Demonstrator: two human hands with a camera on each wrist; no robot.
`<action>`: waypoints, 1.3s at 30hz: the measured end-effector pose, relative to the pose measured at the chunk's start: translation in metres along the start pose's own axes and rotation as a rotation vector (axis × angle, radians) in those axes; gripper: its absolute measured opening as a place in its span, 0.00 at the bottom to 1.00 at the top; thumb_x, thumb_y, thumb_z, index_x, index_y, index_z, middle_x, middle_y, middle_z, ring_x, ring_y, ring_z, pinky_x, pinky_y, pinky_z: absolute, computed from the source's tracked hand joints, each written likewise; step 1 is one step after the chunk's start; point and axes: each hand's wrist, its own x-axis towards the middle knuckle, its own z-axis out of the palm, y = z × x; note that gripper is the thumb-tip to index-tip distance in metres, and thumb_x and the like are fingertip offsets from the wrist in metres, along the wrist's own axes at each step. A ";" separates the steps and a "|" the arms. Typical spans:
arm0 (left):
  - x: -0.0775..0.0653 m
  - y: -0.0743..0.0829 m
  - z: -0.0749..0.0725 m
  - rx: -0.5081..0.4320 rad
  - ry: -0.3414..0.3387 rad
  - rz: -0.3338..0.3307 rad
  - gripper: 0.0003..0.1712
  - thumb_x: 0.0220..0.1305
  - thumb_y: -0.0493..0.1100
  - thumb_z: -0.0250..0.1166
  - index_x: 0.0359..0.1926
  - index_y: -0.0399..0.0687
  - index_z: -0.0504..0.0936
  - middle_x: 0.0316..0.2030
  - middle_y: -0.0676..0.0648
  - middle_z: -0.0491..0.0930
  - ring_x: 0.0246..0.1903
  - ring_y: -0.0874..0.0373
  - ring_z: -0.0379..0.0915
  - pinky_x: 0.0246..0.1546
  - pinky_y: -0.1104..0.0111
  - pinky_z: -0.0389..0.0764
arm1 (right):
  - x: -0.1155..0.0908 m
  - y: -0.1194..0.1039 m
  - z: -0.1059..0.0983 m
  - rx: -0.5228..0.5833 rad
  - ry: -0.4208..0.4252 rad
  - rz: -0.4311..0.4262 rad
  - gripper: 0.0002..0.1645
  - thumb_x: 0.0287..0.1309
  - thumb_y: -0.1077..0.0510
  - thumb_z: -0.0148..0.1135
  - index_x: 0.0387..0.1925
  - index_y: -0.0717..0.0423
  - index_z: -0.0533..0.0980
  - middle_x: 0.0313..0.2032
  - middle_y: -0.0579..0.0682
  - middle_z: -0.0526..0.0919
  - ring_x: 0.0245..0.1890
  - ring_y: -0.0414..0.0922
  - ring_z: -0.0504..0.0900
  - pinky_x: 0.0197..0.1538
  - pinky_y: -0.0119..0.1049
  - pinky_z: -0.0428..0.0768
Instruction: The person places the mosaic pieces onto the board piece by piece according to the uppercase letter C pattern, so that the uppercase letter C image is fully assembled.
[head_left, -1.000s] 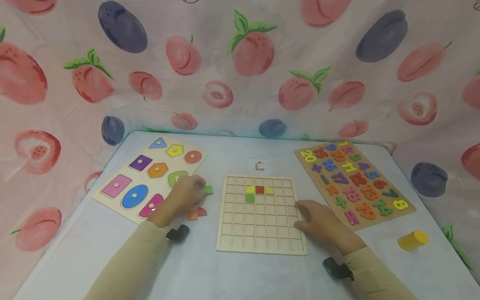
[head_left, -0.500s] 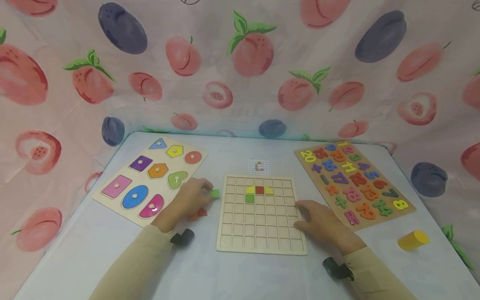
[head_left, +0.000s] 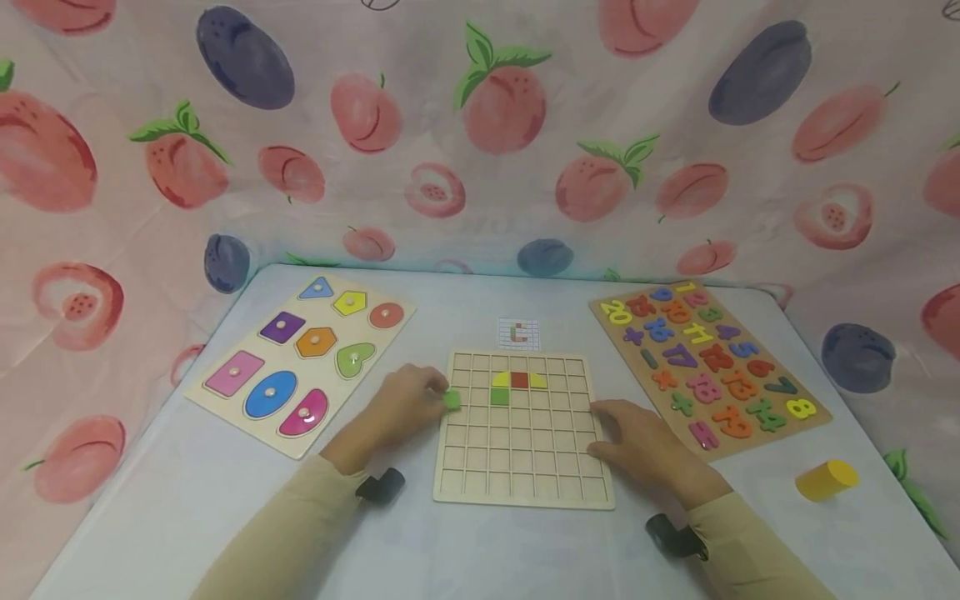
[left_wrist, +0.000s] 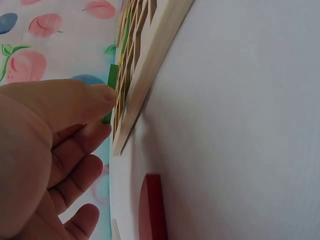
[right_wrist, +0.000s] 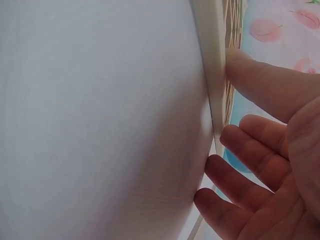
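Note:
My left hand (head_left: 408,406) pinches a green square tile (head_left: 452,401) between thumb and fingers, over the left edge of the wooden grid board (head_left: 525,487). In the left wrist view this tile (left_wrist: 113,75) stands on edge beside the board's rim. My right hand (head_left: 645,442) rests at the board's right edge, thumb and fingertips touching its side, fingers loosely extended. Lying in the grid are a red square (head_left: 519,380), yellow curved pieces (head_left: 537,381) on either side of it, and another green square (head_left: 500,397) below the left one.
A small pattern card (head_left: 519,333) lies behind the grid. To the left is a knobbed shape puzzle (head_left: 292,367), to the right a number puzzle (head_left: 651,372) and a yellow cylinder (head_left: 825,481). A red piece (left_wrist: 152,207) lies on the table below my left hand.
My left hand has carried the green tile rightward from beside the shape puzzle to the grid's left edge, and now covers the orange and red pieces in the head view. My right hand stays put.

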 end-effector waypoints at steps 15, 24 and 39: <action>0.001 0.018 0.014 0.006 -0.055 0.060 0.16 0.57 0.41 0.71 0.48 0.45 0.85 0.41 0.50 0.80 0.40 0.55 0.71 0.46 0.61 0.76 | 0.000 -0.002 0.000 -0.001 -0.003 0.008 0.38 0.57 0.51 0.72 0.66 0.62 0.71 0.64 0.62 0.73 0.67 0.63 0.66 0.66 0.60 0.64; -0.001 0.029 0.017 -0.016 -0.057 0.068 0.16 0.58 0.43 0.71 0.48 0.46 0.85 0.41 0.51 0.79 0.44 0.54 0.72 0.50 0.59 0.76 | 0.000 -0.002 -0.001 -0.007 -0.007 0.020 0.38 0.57 0.51 0.72 0.66 0.62 0.71 0.65 0.62 0.73 0.67 0.63 0.66 0.66 0.60 0.63; 0.002 0.037 0.021 0.012 -0.076 0.101 0.16 0.59 0.43 0.70 0.49 0.47 0.85 0.41 0.52 0.80 0.43 0.56 0.71 0.49 0.61 0.76 | 0.000 -0.002 0.000 0.005 -0.006 0.022 0.39 0.57 0.51 0.72 0.66 0.62 0.71 0.65 0.62 0.72 0.68 0.63 0.66 0.66 0.60 0.63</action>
